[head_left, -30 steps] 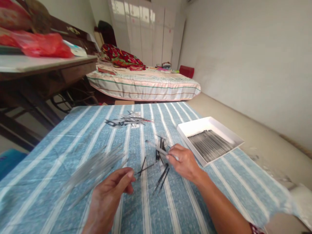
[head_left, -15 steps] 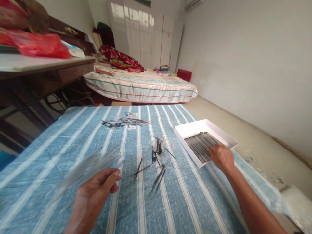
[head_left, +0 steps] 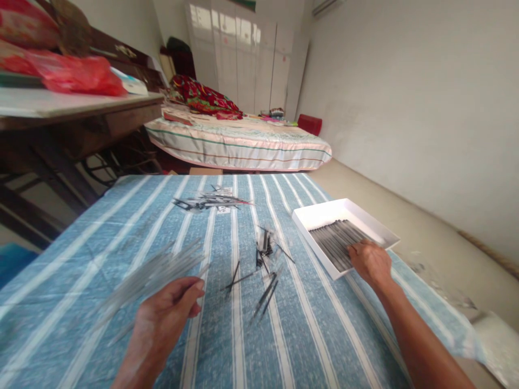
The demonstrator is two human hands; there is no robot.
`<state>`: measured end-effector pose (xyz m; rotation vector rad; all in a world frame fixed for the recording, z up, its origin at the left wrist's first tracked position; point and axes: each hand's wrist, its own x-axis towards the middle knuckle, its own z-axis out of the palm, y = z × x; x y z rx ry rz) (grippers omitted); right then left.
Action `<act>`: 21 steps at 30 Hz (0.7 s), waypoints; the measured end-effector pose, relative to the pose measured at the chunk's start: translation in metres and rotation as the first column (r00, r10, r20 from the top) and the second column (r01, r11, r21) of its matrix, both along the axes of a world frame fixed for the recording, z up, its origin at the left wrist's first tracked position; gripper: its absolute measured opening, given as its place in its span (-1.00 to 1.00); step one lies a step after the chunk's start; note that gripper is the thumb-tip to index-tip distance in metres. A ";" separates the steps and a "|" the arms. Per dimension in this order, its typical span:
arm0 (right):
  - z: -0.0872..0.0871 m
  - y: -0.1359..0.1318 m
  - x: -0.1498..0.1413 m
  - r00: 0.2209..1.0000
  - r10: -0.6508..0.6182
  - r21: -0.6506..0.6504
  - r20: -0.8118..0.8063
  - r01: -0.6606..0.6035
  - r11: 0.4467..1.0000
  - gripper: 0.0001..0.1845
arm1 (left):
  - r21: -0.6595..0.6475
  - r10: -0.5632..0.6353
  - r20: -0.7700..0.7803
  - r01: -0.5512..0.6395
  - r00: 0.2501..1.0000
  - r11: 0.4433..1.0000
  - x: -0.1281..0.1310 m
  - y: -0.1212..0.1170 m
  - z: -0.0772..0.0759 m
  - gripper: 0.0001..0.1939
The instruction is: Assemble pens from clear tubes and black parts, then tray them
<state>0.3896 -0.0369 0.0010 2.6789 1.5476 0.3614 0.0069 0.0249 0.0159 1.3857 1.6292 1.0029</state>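
Observation:
My left hand (head_left: 170, 313) is closed in a pinch over the cloth, holding a thin translucent strip (head_left: 205, 270) whose ends stick out on both sides of the fingers. Beside it lies a spread of similar translucent strips (head_left: 150, 278), blurred. On the right, my right hand (head_left: 371, 263) reaches over the near rim of a shallow white box (head_left: 320, 213). Its fingers are bent together at the end of a row of slim dark sticks (head_left: 332, 243); the fingertips are hidden, so what they grip is unclear. Between the hands lie small black pieces (head_left: 265, 246) and loose thin dark sticks (head_left: 265, 297).
A blue cloth with white stripes (head_left: 308, 346) covers the table. Farther back lies a pile of dark thin items (head_left: 211, 201). A desk with a red plastic bag (head_left: 77, 73) stands at left, a bed (head_left: 243, 140) behind, and a wall (head_left: 417, 97) at right.
The whole view has shifted slightly, so things appear a little farther right. Both hands keep nearly the same pose and place.

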 end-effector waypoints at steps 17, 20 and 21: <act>-0.004 0.000 0.002 1.000 -0.010 0.006 -0.006 0.010 1.000 -0.63 | -0.008 -0.013 -0.018 0.013 1.000 1.000 -0.003 0.003 -0.008 -0.75; -0.006 -0.001 0.003 1.000 -0.003 0.012 -0.005 0.003 1.000 -0.64 | 0.002 -0.036 -0.078 0.036 0.996 0.999 -0.006 0.006 -0.014 -0.71; -0.006 -0.002 0.004 1.000 0.001 0.014 -0.003 0.000 1.000 -0.65 | 0.004 -0.043 -0.092 0.043 0.995 0.999 -0.006 0.006 -0.015 -0.71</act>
